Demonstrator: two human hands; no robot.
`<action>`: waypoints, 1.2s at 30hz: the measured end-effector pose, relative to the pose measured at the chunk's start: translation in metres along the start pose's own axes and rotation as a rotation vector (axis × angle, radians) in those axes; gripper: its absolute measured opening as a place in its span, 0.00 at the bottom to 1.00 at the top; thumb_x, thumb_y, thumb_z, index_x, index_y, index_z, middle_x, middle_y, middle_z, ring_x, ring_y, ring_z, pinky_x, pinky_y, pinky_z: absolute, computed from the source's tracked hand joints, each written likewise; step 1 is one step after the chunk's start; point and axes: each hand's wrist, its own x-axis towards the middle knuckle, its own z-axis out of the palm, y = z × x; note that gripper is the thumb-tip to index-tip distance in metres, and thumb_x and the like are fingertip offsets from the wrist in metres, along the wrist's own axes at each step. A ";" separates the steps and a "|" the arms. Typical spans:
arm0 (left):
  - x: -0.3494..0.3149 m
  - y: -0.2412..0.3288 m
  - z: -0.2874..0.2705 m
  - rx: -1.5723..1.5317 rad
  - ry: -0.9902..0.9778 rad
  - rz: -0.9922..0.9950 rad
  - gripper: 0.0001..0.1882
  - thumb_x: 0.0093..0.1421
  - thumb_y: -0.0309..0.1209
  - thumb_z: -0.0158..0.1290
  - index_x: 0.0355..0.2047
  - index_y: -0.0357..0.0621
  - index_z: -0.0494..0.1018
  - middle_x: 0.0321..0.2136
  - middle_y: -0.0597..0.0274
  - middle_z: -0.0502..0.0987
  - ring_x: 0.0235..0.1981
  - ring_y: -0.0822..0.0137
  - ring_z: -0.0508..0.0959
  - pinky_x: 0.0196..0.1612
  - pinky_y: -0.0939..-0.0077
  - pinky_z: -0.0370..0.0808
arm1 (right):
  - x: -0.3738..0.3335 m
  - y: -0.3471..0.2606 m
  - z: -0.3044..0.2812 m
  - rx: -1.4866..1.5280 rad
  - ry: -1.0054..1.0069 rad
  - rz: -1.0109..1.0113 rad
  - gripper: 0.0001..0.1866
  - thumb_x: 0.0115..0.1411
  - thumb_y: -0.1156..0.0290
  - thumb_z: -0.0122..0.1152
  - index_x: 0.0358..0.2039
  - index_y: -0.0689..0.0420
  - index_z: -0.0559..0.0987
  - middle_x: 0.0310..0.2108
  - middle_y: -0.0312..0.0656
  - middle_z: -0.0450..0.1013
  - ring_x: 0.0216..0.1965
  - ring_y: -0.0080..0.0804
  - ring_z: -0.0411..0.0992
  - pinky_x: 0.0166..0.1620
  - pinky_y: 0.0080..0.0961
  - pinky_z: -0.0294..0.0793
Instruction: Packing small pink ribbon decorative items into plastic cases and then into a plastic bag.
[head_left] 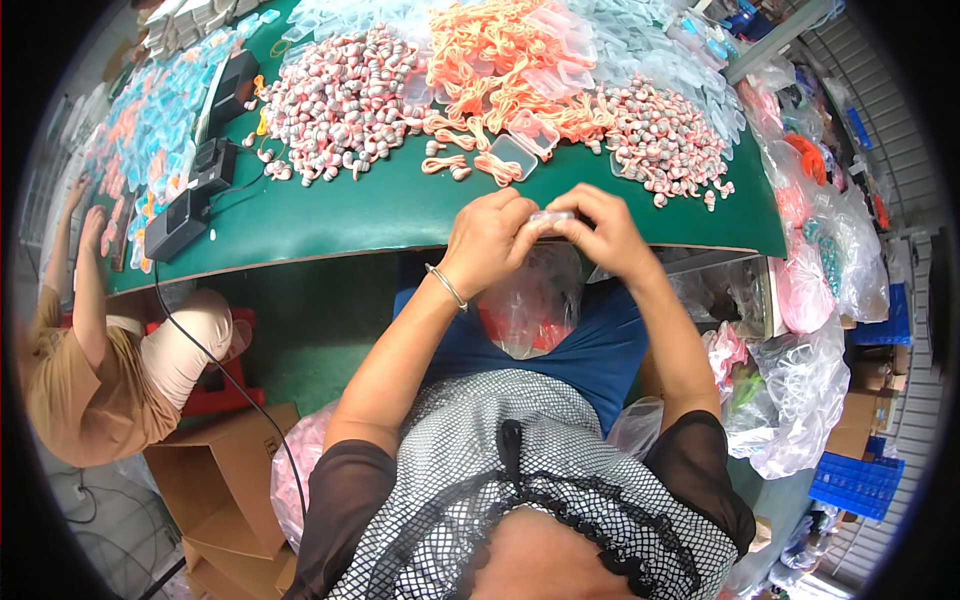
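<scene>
Head view: a small translucent piece (551,216) sits between the left hand (486,235) and right hand (610,230), long axis running roughly side to side, each grip pinching an end, neither hand nearer, by the green surface's near edge (400,242).

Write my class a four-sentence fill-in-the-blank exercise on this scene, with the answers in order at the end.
1. The tabletop is coloured ____.
2. The orange cords lie heaped ____ two heaps of small pink-and-grey pieces.
3. The bracelet is on the wearer's ____ wrist.
4. Of the left hand and right hand, ____ touch the small pale item.

Missing words: green; between; left; both.
</scene>
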 end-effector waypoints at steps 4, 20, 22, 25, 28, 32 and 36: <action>-0.005 0.013 0.015 0.135 0.084 -0.001 0.12 0.56 0.38 0.60 0.28 0.43 0.76 0.22 0.58 0.72 0.26 0.55 0.76 0.30 0.61 0.72 | 0.058 0.016 -0.029 -0.125 0.284 -0.195 0.10 0.63 0.67 0.60 0.40 0.60 0.81 0.36 0.44 0.77 0.39 0.36 0.75 0.43 0.31 0.74; -0.109 -0.059 0.161 0.405 -0.518 -0.202 0.13 0.56 0.40 0.58 0.36 0.44 0.79 0.35 0.52 0.82 0.30 0.53 0.82 0.35 0.60 0.78 | 0.055 0.022 -0.003 -0.297 0.556 0.015 0.08 0.57 0.77 0.66 0.38 0.61 0.82 0.34 0.39 0.79 0.25 0.20 0.73 0.30 0.17 0.73; -0.106 -0.054 0.154 0.510 -0.548 -0.168 0.13 0.56 0.39 0.58 0.36 0.45 0.80 0.35 0.54 0.82 0.30 0.53 0.82 0.35 0.60 0.79 | 0.050 0.029 -0.009 -0.268 0.528 0.002 0.08 0.57 0.77 0.66 0.39 0.60 0.82 0.34 0.38 0.79 0.26 0.19 0.73 0.30 0.17 0.73; -0.089 -0.026 0.105 0.316 -0.635 -0.276 0.11 0.56 0.36 0.58 0.37 0.47 0.79 0.35 0.55 0.81 0.31 0.54 0.82 0.35 0.62 0.79 | 0.045 0.031 -0.015 -0.207 0.468 0.002 0.08 0.58 0.78 0.64 0.39 0.60 0.82 0.36 0.37 0.79 0.29 0.20 0.73 0.33 0.17 0.73; -0.059 0.013 0.036 0.089 -0.115 -0.066 0.08 0.56 0.29 0.58 0.37 0.45 0.78 0.29 0.56 0.78 0.29 0.54 0.80 0.32 0.62 0.78 | 0.038 0.031 -0.021 -0.131 0.347 0.060 0.08 0.59 0.78 0.63 0.40 0.60 0.82 0.36 0.38 0.78 0.33 0.22 0.73 0.36 0.20 0.73; -0.024 0.008 -0.034 0.284 0.236 -0.174 0.11 0.54 0.26 0.62 0.39 0.44 0.78 0.29 0.56 0.77 0.26 0.56 0.78 0.29 0.64 0.76 | 0.044 0.038 -0.019 -0.097 0.260 0.040 0.08 0.60 0.79 0.61 0.41 0.61 0.82 0.37 0.38 0.78 0.35 0.23 0.74 0.40 0.20 0.73; -0.003 -0.021 -0.046 0.430 0.171 -0.314 0.11 0.57 0.30 0.61 0.41 0.46 0.78 0.32 0.57 0.78 0.29 0.54 0.80 0.31 0.62 0.76 | 0.050 0.052 -0.023 0.007 0.334 0.096 0.08 0.58 0.76 0.63 0.38 0.61 0.83 0.34 0.40 0.79 0.34 0.28 0.77 0.39 0.22 0.74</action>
